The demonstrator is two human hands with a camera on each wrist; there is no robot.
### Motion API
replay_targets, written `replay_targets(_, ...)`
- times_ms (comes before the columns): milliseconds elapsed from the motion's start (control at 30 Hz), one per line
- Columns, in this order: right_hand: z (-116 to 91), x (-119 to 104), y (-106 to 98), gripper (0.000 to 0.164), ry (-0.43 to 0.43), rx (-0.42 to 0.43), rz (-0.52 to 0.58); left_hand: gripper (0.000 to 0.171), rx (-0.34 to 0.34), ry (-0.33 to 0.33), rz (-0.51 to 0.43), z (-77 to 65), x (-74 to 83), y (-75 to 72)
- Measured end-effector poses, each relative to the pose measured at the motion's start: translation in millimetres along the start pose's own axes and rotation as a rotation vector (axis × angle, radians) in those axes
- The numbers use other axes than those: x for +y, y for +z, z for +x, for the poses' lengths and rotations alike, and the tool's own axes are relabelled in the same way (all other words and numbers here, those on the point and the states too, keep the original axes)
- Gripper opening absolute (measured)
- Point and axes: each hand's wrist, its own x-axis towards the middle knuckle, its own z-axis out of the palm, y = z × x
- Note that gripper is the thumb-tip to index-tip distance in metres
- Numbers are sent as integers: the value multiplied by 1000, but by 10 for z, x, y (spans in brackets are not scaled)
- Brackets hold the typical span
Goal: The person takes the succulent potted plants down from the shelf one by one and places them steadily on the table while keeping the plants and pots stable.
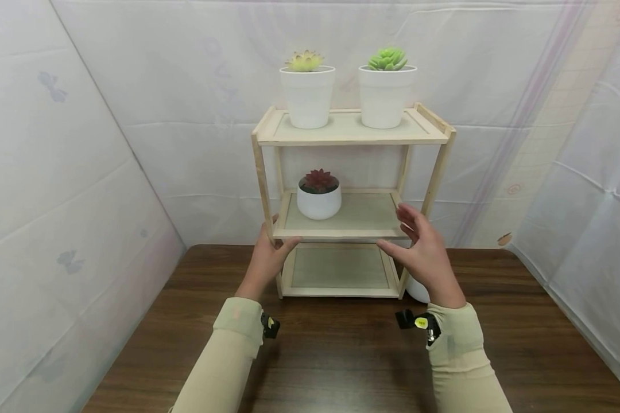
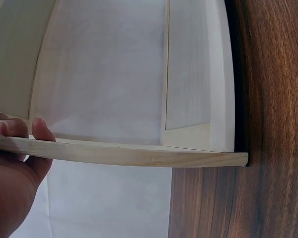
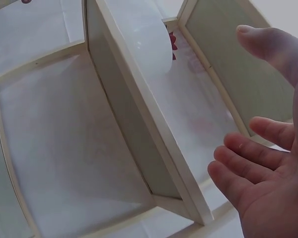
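Observation:
A three-tier wooden shelf rack [image 1: 341,234] stands upright on the table. At its left front post [image 2: 139,156] my left hand [image 1: 265,259] grips the wood around middle-tier height, fingers and thumb wrapping it in the left wrist view. My right hand [image 1: 427,255] is beside the rack's right front post, fingers spread and relaxed, holding nothing. In the right wrist view that hand [image 3: 268,171] overlaps the right side of the rack. A red succulent in a round white pot [image 1: 318,203] sits on the middle tier, left of centre.
On the top tier are two white pots, one with a yellow-green succulent [image 1: 308,94], one with a bright green succulent [image 1: 387,94]. A white rounded object [image 1: 418,291] is partly hidden behind the right post. White cloth walls surround the dark wooden table [image 1: 336,355].

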Motion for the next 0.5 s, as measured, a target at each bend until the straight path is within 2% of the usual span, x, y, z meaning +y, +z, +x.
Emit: replay_targets(500,128,-44,132,90,24,7,18,96,21,-14,40,-13,15,-2)
